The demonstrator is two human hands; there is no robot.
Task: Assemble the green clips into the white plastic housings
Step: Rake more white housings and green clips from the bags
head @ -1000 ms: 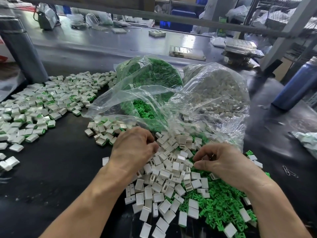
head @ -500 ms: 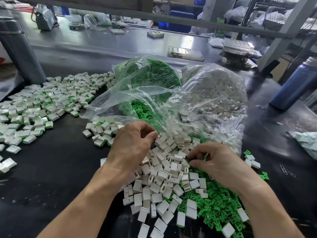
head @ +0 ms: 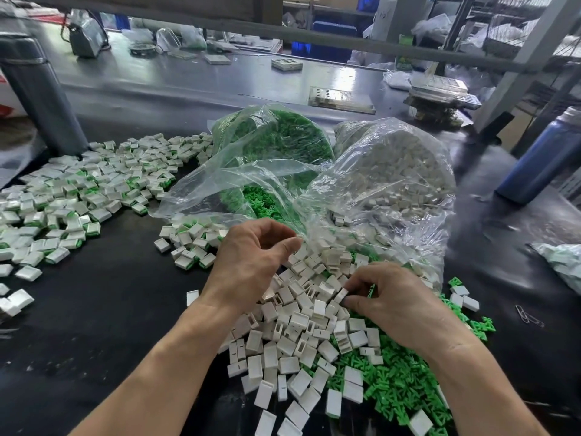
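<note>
A heap of loose white housings (head: 298, 341) lies in front of me, with loose green clips (head: 402, 388) spread to its right. My left hand (head: 251, 259) hovers just over the far edge of the heap. Its fingers are curled inward and hide whatever is inside. My right hand (head: 399, 303) rests on the heap's right side. Its thumb and forefinger pinch a white housing (head: 341, 294), and a bit of green shows under the fingers. Behind the heap, two open clear bags hold green clips (head: 283, 143) and white housings (head: 393, 171).
Assembled white-and-green pieces (head: 78, 196) cover the black table at left, with a small cluster (head: 188, 243) near my left hand. A grey post (head: 41, 89) stands far left, a blue bottle (head: 547, 158) right. A paper clip (head: 529, 316) and another bag (head: 562, 262) lie at right.
My left hand has lifted off the heap and drawn back a little with its fingers curled. My right hand has shifted slightly left and now pinches a white housing.
</note>
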